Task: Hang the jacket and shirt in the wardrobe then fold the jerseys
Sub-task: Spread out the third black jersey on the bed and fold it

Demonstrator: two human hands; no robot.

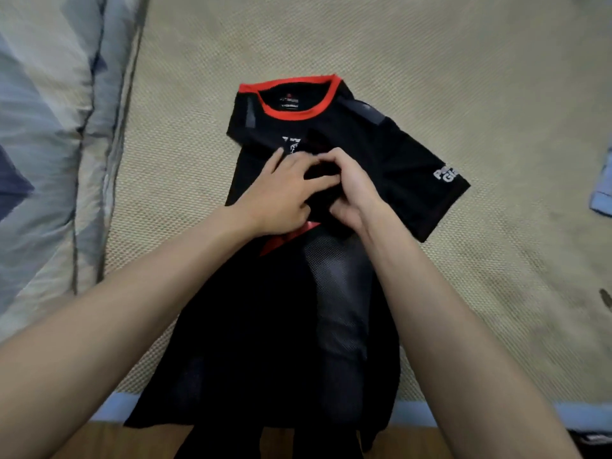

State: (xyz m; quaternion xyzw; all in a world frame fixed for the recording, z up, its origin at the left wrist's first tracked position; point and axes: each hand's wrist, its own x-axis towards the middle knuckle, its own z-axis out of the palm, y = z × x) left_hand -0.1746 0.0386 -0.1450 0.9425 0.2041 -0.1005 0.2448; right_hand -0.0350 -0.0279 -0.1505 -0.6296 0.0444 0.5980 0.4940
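Nearest the camera: hem end of the black jersey (344, 309) hanging off the bed's edge, over the wooden floor (106, 442). Further up, both forearms reaching in over the cloth. Left hand (281, 197) lying mostly flat on the chest print, fingers spread and touching the fabric, so looks released rather than gripping. Right hand (351, 190) curled round a bunched fold of the same black cloth, pinching it. Probably mid-fold on the sleeve or side panel.

To do this bit well: pin the middle down with the flat hand, pull the pinched fold straight across toward the centre, smooth out the wrinkle before letting go, then match the other side.

Beyond the hands: red collar (299, 94) pointing away from the person, right sleeve (424, 180) with white lettering still sticking out sideways. Long axis running straight from near edge to far, collar farthest. All lying on the beige mat (430, 61), with a pale quilt (43, 127) along the left.
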